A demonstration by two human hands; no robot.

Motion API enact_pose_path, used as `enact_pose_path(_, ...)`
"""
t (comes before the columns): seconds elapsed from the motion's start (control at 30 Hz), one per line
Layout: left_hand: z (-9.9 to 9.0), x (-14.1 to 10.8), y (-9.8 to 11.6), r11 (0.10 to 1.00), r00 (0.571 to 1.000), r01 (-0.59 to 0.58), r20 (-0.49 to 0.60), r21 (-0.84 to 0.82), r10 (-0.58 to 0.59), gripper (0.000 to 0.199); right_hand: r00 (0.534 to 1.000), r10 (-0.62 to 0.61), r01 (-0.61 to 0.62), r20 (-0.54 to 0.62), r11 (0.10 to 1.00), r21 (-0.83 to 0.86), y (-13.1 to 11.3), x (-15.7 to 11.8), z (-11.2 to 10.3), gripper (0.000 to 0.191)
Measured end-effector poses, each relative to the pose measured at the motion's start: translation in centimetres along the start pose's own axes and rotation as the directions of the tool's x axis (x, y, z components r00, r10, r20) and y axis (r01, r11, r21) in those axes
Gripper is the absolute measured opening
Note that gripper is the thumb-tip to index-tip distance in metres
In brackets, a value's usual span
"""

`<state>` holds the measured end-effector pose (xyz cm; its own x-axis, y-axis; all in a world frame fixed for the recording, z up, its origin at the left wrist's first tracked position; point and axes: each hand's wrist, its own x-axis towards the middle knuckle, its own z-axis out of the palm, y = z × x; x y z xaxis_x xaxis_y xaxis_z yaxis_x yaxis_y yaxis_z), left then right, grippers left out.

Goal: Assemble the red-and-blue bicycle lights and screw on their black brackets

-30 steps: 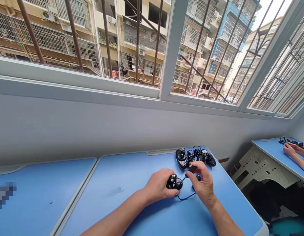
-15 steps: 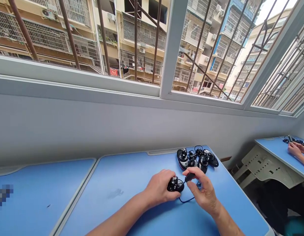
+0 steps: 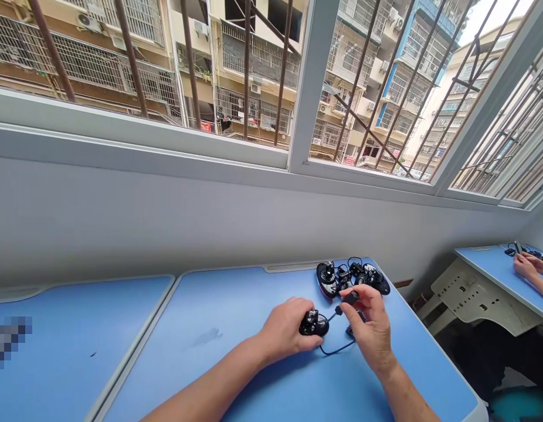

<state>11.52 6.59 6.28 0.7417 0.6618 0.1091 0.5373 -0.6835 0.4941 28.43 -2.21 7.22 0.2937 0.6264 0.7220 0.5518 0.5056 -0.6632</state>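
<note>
My left hand [image 3: 293, 325] is closed around a small rounded black corded device [image 3: 315, 323] with shiny parts on top, low over the blue desk [image 3: 210, 357]. Between the thumb and fingers of my right hand [image 3: 370, 322] is a black plug-like cable end [image 3: 349, 299], held up and tilted to the right of the device. A thin black cable [image 3: 335, 351] loops from the device toward the right hand. Partly hidden beneath that hand lies another dark piece [image 3: 354, 331], whose kind I cannot make out.
Several similar black corded devices [image 3: 328, 281] are heaped at the desk's back right corner. A second blue desk [image 3: 56, 334] adjoins on the left. A wall and barred windows stand behind. At a separate desk [image 3: 486, 261] on the right, another person's hands [image 3: 529, 266] hold something.
My right hand has moved up and to the right with the cable end, farther from the device. My left hand keeps its hold on the device, nearly in place.
</note>
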Motion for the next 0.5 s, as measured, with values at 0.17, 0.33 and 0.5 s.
enact_pose_path(0.17,-0.1,0.0,0.1,1.0,1.0,-0.001,-0.004,0.007,0.001,0.026,0.989,-0.093,0.102,0.115,0.992,-0.072,-0.3,0.0,0.1,0.026)
enact_pose_path(0.33,-0.1,0.1,0.1,1.0,1.0,-0.001,-0.008,0.009,0.001,0.022,0.95,-0.264,0.29,0.167,0.944,-0.159,-1.0,0.1,1.1,0.034)
enact_pose_path(0.5,-0.2,-0.1,0.2,1.0,1.0,-0.008,-0.007,0.004,0.008,0.022,0.954,-0.289,0.3,0.087,0.935,-0.191,-0.5,0.1,1.5,0.031)
